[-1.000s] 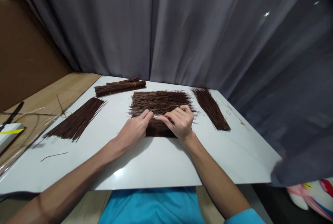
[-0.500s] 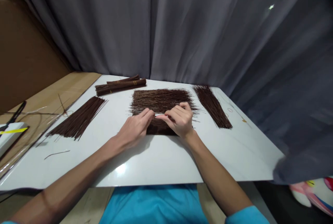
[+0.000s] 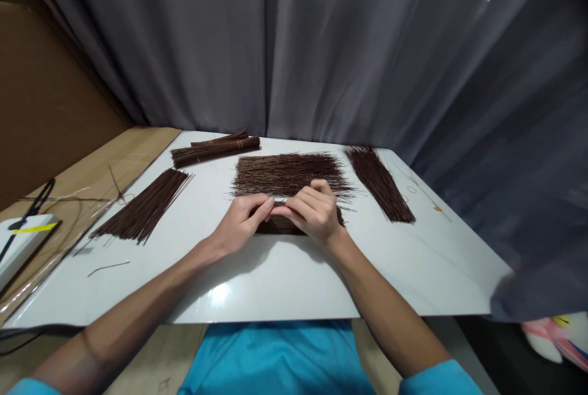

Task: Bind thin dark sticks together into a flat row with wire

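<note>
Both hands meet over the near edge of the big pile of thin brown sticks [image 3: 288,176], which lies in the middle of the white counter [image 3: 285,278]. The left hand [image 3: 239,223] and the right hand [image 3: 312,211] have their fingertips together, and between them they pinch a small bundle of sticks [image 3: 275,225] that rests just under the hands, touching the front of the pile. A thin pale thing shows between the fingertips; I cannot tell what it is. So each grip is closed on the small bundle, not loose.

The long axis of the small bundle goes from left to right, across the person's body, the same direction as the sticks in the big pile behind it. The bundle lies directly below the two grips, and both hands are equally near to it; the left hand holds the left part, the right hand covers the right part.

On the counter, a loose fan of sticks [image 3: 144,211] lies well apart to the left, another one [image 3: 379,184] to the right, and tied bundles [image 3: 215,149] lie at the far left corner. A single bent stick [image 3: 109,267] is near the left edge. A grey curtain [image 3: 294,46] closes the room behind and at the right.
</note>
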Demonstrator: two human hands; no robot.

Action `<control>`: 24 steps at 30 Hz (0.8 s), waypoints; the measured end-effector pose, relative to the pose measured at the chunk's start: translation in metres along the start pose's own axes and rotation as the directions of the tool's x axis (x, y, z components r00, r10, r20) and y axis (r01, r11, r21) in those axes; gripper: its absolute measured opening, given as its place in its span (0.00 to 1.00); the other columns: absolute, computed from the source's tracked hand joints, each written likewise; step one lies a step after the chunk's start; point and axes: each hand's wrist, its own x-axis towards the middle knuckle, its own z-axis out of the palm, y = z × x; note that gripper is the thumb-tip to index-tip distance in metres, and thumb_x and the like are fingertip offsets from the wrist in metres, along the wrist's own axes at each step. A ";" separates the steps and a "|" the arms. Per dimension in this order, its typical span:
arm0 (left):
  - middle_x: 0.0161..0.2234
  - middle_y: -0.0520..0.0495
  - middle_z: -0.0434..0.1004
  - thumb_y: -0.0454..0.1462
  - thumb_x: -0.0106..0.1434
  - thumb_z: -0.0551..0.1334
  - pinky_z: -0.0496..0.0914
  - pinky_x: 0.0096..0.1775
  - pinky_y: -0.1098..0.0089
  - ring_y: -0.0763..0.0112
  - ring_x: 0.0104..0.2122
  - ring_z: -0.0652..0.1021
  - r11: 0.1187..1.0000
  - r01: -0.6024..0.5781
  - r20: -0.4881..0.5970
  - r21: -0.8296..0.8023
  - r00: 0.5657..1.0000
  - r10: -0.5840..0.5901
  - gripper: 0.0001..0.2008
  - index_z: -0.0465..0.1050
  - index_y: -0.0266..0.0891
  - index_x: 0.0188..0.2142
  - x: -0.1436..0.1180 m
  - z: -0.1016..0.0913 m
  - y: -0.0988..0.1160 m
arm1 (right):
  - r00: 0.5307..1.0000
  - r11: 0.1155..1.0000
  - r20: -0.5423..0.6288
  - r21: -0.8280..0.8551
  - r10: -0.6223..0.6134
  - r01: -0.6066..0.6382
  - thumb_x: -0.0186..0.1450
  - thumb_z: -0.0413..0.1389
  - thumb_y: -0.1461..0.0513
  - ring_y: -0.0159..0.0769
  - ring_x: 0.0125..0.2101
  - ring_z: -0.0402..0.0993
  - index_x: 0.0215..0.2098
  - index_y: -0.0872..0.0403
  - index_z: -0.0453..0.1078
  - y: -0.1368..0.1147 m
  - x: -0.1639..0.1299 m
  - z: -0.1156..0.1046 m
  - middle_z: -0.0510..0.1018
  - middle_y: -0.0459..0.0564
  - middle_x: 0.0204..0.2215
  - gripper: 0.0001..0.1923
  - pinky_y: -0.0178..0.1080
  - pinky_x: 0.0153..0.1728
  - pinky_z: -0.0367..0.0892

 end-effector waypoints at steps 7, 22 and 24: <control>0.24 0.52 0.59 0.50 0.79 0.51 0.54 0.31 0.66 0.70 0.27 0.61 0.997 0.074 0.085 -0.007 0.994 -0.074 0.26 0.55 0.40 0.25 -0.001 -0.003 -0.002 | 0.999 0.999 0.025 -0.020 -0.039 0.040 0.76 0.56 0.44 0.37 0.29 0.68 0.28 0.49 0.75 -0.005 0.002 -0.001 0.77 0.46 0.25 0.25 0.47 0.46 0.60; 0.24 0.51 0.63 0.51 0.80 0.47 0.54 0.31 0.65 0.69 0.25 0.63 0.964 0.072 0.154 0.256 0.981 -0.114 0.26 0.58 0.40 0.28 0.000 -0.009 -0.007 | 0.971 0.980 -0.137 -0.060 -0.194 0.188 0.75 0.61 0.50 0.31 0.26 0.65 0.27 0.53 0.74 0.000 0.007 0.003 0.75 0.43 0.21 0.22 0.42 0.43 0.56; 0.24 0.51 0.63 0.51 0.80 0.48 0.55 0.32 0.65 0.69 0.25 0.63 0.976 0.082 0.153 0.202 0.982 -0.115 0.27 0.57 0.39 0.27 0.000 -0.009 -0.007 | 0.974 0.981 -0.126 -0.064 -0.190 0.184 0.76 0.60 0.50 0.31 0.26 0.65 0.27 0.53 0.74 -0.001 0.007 0.004 0.75 0.43 0.21 0.22 0.42 0.43 0.56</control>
